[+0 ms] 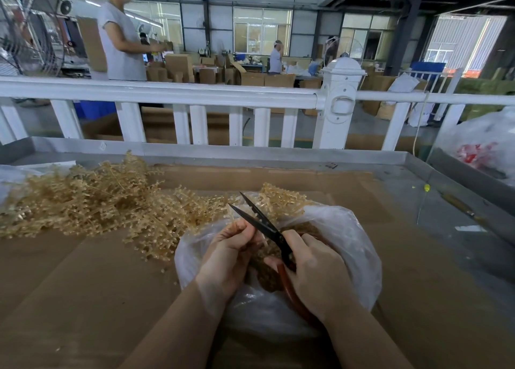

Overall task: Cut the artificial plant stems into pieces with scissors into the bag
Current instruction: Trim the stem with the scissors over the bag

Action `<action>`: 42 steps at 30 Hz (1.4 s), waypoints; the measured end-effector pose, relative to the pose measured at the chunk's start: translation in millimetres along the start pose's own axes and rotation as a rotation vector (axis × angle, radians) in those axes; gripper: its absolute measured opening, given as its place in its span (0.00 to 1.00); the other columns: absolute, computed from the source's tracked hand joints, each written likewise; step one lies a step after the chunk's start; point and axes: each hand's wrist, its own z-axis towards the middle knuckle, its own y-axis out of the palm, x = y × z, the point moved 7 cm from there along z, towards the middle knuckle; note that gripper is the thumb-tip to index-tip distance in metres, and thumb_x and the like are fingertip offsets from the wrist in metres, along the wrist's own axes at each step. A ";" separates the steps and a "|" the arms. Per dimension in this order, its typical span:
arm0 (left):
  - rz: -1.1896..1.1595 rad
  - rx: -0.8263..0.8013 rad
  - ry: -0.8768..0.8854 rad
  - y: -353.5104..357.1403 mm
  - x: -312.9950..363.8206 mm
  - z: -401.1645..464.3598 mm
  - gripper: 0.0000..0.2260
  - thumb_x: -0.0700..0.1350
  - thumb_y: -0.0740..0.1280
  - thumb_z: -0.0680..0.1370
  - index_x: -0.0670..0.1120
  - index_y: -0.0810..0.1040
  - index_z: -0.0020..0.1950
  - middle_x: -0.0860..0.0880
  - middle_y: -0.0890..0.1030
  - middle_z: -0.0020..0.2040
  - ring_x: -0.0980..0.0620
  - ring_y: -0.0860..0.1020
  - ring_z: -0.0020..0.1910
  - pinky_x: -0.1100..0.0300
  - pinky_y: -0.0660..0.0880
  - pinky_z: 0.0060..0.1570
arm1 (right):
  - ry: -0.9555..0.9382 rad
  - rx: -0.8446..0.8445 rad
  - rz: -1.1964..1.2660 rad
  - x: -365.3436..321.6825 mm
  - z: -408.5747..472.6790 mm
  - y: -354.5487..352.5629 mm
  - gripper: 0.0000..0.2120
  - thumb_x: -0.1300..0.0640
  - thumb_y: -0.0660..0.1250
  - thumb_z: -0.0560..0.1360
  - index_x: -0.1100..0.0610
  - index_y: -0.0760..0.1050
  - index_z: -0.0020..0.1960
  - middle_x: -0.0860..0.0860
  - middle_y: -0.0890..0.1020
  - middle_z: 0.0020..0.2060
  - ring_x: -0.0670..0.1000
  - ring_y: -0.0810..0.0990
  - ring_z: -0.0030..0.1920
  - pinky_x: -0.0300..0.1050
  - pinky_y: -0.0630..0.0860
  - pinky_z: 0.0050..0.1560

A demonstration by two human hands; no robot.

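Observation:
A clear plastic bag (pixel 348 246) lies open on the cardboard-covered table (pixel 83 285), with cut golden pieces (pixel 267 279) inside. Over the bag's mouth my right hand (pixel 317 279) grips scissors (pixel 264 225) with black blades and red handles; the blades are spread apart and point up-left. My left hand (pixel 228 260) pinches a pale golden plant stem (pixel 237 225) just left of the blades. A big heap of golden artificial plant stems (pixel 92 201) spreads over the table's left side, and a few stems (pixel 281 200) rest on the bag's far edge.
A white railing (pixel 178 95) runs behind the table's raised metal rim (pixel 250 152). Another plastic bag with red contents (pixel 479 148) sits at the far right. A wooden-handled tool (pixel 459 205) lies on the right side. A person (pixel 119 42) stands beyond the railing among cardboard boxes.

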 end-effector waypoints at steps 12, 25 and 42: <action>0.020 -0.010 -0.023 -1.2 -2.5 1.9 0.01 0.37 0.65 0.67 0.41 0.75 0.38 0.46 0.75 0.30 0.53 0.75 0.28 0.65 0.77 0.32 | -0.012 -0.011 0.012 0.0 0.9 4.4 0.16 0.45 0.68 0.73 0.56 0.77 0.53 0.50 0.80 0.34 0.50 0.79 0.32 0.42 0.77 0.32; -0.033 0.087 -0.033 -4.3 -3.9 0.4 0.05 0.32 0.62 0.75 0.37 0.75 0.48 0.42 0.79 0.39 0.47 0.79 0.39 0.53 0.77 0.50 | -0.017 0.007 0.067 -3.9 0.7 -2.4 0.18 0.41 0.61 0.73 0.54 0.78 0.49 0.48 0.79 0.31 0.48 0.78 0.30 0.38 0.73 0.30; 0.004 0.148 -0.050 -10.5 -5.8 3.0 0.06 0.31 0.64 0.75 0.40 0.75 0.41 0.43 0.81 0.35 0.48 0.81 0.35 0.55 0.80 0.41 | 0.014 -0.013 -0.012 0.8 0.0 2.1 0.14 0.41 0.69 0.71 0.52 0.77 0.47 0.46 0.78 0.30 0.46 0.76 0.29 0.37 0.71 0.29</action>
